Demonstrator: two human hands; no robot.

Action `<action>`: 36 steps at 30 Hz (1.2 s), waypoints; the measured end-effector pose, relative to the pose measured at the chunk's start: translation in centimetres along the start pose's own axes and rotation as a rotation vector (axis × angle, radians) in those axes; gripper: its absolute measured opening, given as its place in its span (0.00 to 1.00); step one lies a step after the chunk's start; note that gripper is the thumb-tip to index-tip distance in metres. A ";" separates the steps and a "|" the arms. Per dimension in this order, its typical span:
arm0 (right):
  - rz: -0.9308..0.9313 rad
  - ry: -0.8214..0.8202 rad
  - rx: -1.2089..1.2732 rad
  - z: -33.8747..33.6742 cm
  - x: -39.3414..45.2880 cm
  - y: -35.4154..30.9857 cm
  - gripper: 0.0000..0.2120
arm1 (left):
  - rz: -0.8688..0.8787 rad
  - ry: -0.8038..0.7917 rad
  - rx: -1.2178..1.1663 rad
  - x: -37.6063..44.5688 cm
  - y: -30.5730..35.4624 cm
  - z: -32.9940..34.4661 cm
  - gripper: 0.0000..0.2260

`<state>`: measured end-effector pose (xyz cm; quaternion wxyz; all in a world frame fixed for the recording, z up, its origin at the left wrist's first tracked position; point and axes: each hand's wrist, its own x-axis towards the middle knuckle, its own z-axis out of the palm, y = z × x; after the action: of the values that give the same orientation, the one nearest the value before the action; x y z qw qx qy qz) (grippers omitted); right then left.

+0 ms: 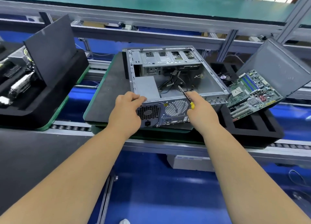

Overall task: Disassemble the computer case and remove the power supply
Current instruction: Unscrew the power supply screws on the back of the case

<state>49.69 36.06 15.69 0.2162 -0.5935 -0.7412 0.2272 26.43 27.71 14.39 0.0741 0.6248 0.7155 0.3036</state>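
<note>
Gripping the computer case [170,82] rear edge, both hands [125,113].

I see both bare forearms reaching forward from the bottom corners, converging toward the middle. My left hand [125,112] has its fingers curled over a metal edge, thumb side up (knuckles toward me). My right hand [201,108] is closed around a slim yellow-handled screwdriver with a steel shaft [186,95], wrist straight, the shaft angled up and leftward past the fingers.
</note>
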 end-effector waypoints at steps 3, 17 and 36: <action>-0.021 -0.009 -0.001 -0.4 -0.5 0.7 0.28 | -0.012 0.024 -0.008 -1.1 0.7 0.2 0.32; -0.167 0.109 0.208 2.0 -5.6 1.0 0.23 | 0.033 0.046 -0.259 -5.1 0.5 0.4 0.31; 0.184 -0.252 0.436 15.2 -11.9 -0.5 0.07 | -0.718 -0.152 -0.895 -8.2 -3.4 7.3 0.05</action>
<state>42.77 23.11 3.15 0.2232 -0.5650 -0.6387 0.4723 28.78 22.37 4.48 0.4807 0.2710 0.6772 0.4867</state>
